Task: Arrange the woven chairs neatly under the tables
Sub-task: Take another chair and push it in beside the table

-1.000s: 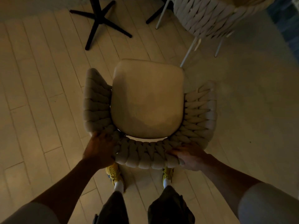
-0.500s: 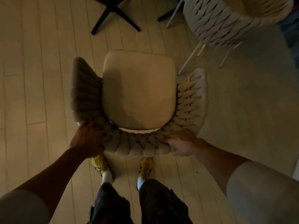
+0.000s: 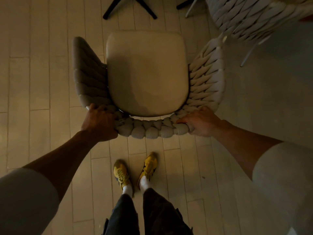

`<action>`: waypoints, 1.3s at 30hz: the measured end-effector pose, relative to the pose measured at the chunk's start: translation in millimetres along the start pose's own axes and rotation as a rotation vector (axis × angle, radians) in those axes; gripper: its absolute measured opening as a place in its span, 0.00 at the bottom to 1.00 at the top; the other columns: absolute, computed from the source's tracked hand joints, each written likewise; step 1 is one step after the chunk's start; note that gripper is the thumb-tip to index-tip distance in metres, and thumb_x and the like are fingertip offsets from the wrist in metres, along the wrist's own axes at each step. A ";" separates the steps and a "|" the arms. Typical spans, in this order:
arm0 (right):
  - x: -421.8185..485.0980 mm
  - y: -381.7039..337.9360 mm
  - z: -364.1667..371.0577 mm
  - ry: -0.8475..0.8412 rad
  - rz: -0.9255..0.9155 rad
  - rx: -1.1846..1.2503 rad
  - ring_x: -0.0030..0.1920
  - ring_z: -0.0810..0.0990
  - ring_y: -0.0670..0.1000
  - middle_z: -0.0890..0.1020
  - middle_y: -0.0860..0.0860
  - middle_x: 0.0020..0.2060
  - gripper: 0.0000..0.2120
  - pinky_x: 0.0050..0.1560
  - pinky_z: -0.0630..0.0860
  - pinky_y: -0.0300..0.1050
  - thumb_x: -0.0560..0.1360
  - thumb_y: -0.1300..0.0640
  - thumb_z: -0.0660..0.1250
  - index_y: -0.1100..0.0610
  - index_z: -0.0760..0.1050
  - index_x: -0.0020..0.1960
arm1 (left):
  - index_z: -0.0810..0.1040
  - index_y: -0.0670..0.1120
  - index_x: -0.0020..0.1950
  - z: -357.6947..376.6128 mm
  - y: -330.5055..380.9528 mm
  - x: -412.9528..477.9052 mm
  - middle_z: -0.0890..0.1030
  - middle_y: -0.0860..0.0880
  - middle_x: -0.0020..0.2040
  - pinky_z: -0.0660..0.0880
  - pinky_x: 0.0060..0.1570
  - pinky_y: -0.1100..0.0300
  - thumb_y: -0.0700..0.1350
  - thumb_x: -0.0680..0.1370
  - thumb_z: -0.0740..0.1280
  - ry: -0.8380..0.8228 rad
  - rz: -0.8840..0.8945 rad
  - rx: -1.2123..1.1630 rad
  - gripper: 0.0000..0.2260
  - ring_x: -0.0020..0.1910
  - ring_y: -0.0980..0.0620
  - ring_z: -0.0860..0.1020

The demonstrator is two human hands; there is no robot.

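1. The chair (image 3: 147,73) sits in the middle of the frame.
2. The left hand (image 3: 100,122) and the right hand (image 3: 201,122) each grip its woven back.
3. Push it straight toward the black table legs (image 3: 130,7) at the top.
4. Keep clear of the other chair (image 3: 250,17), upper right.

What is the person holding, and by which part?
The chair, by the woven top rim of its backrest: the left-hand grip is at the left rear corner, the right-hand grip at the right rear corner.
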State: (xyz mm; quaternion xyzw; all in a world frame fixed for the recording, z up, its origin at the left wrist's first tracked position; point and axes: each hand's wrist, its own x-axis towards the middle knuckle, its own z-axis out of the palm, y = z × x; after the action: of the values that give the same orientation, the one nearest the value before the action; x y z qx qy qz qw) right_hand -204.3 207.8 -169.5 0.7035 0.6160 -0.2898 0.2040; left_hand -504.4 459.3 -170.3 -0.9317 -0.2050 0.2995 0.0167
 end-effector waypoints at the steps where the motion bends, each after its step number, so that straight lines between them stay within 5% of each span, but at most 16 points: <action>1: -5.0 -4.1 4.3 0.086 0.009 -0.015 0.66 0.76 0.50 0.78 0.41 0.66 0.25 0.63 0.63 0.51 0.76 0.40 0.68 0.38 0.71 0.72 | 0.79 0.62 0.61 -1.3 -0.1 -0.7 0.81 0.60 0.55 0.68 0.62 0.48 0.64 0.70 0.63 0.005 0.002 -0.008 0.21 0.60 0.51 0.76; 4: -24.0 -15.3 22.9 0.405 0.024 0.072 0.58 0.80 0.51 0.83 0.45 0.55 0.22 0.67 0.65 0.54 0.70 0.43 0.73 0.47 0.79 0.62 | 0.73 0.63 0.71 -2.0 -2.7 -3.4 0.78 0.59 0.65 0.64 0.70 0.46 0.71 0.72 0.62 0.014 0.054 -0.028 0.28 0.68 0.50 0.73; 8: -37.1 -24.8 39.2 0.606 0.068 0.226 0.61 0.77 0.44 0.81 0.40 0.56 0.25 0.76 0.59 0.53 0.69 0.37 0.69 0.46 0.79 0.62 | 0.69 0.62 0.77 -3.2 7.9 -18.5 0.72 0.59 0.74 0.56 0.78 0.48 0.87 0.64 0.51 -0.003 0.199 -0.253 0.48 0.75 0.51 0.68; 12: -32.7 -38.8 42.0 0.819 0.184 0.416 0.59 0.75 0.44 0.81 0.39 0.52 0.15 0.69 0.65 0.48 0.75 0.40 0.68 0.45 0.79 0.58 | 0.82 0.60 0.56 1.4 30.9 -16.0 0.83 0.60 0.52 0.69 0.66 0.51 0.82 0.73 0.48 0.248 0.092 -0.416 0.36 0.56 0.57 0.78; 15: -24.8 -52.4 40.3 0.963 0.407 0.506 0.57 0.75 0.47 0.80 0.42 0.51 0.11 0.62 0.68 0.50 0.78 0.42 0.64 0.45 0.76 0.57 | 0.81 0.55 0.40 6.1 48.3 -12.0 0.81 0.58 0.32 0.69 0.62 0.50 0.71 0.83 0.42 0.396 -0.101 -0.495 0.35 0.40 0.58 0.79; 19: -12.5 -66.6 46.0 1.019 0.532 0.395 0.62 0.72 0.49 0.78 0.43 0.55 0.14 0.67 0.65 0.54 0.80 0.40 0.61 0.46 0.75 0.60 | 0.82 0.53 0.38 15.3 68.2 -6.0 0.75 0.57 0.29 0.68 0.58 0.51 0.63 0.86 0.46 0.518 -0.290 -0.496 0.31 0.37 0.55 0.74; 24: -0.7 -71.1 53.8 0.970 0.510 0.282 0.55 0.75 0.50 0.81 0.46 0.46 0.15 0.71 0.63 0.56 0.81 0.40 0.59 0.49 0.77 0.53 | 0.77 0.51 0.32 22.0 81.7 1.3 0.75 0.55 0.29 0.66 0.57 0.52 0.58 0.82 0.57 0.589 -0.446 -0.473 0.22 0.37 0.53 0.73; 28: 5.0 -74.6 53.1 0.963 0.559 0.210 0.50 0.74 0.52 0.80 0.48 0.40 0.12 0.72 0.62 0.59 0.78 0.47 0.62 0.51 0.80 0.41 | 0.73 0.50 0.33 15.8 76.7 3.5 0.75 0.54 0.30 0.65 0.53 0.50 0.57 0.80 0.55 0.473 -0.393 -0.359 0.20 0.36 0.51 0.72; 32: 9.6 -62.2 40.7 0.854 0.466 0.171 0.43 0.76 0.52 0.82 0.49 0.38 0.16 0.63 0.67 0.56 0.77 0.49 0.60 0.53 0.82 0.37 | 0.77 0.49 0.46 10.9 69.3 7.8 0.81 0.49 0.40 0.69 0.53 0.47 0.53 0.81 0.54 0.294 -0.184 -0.059 0.15 0.43 0.44 0.77; 36: 15.4 -54.5 36.4 0.845 0.393 0.169 0.40 0.75 0.53 0.81 0.50 0.37 0.13 0.52 0.68 0.54 0.75 0.50 0.61 0.52 0.79 0.36 | 0.80 0.47 0.58 9.2 62.7 15.4 0.85 0.46 0.49 0.76 0.55 0.46 0.53 0.82 0.58 0.289 -0.005 -0.052 0.14 0.50 0.41 0.81; 39: 19.1 -48.9 39.2 0.849 0.359 0.158 0.39 0.73 0.53 0.79 0.49 0.37 0.12 0.50 0.66 0.54 0.76 0.50 0.61 0.51 0.78 0.36 | 0.82 0.53 0.51 10.7 59.4 20.1 0.84 0.52 0.44 0.78 0.47 0.52 0.59 0.83 0.54 0.366 -0.066 -0.193 0.18 0.47 0.46 0.80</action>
State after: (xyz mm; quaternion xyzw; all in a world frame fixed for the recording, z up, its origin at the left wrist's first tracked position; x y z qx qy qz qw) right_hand -257.1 204.5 -208.0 0.8687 0.4896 0.0177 -0.0734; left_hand -473.6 411.8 -199.3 -0.9605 -0.2568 0.1037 -0.0259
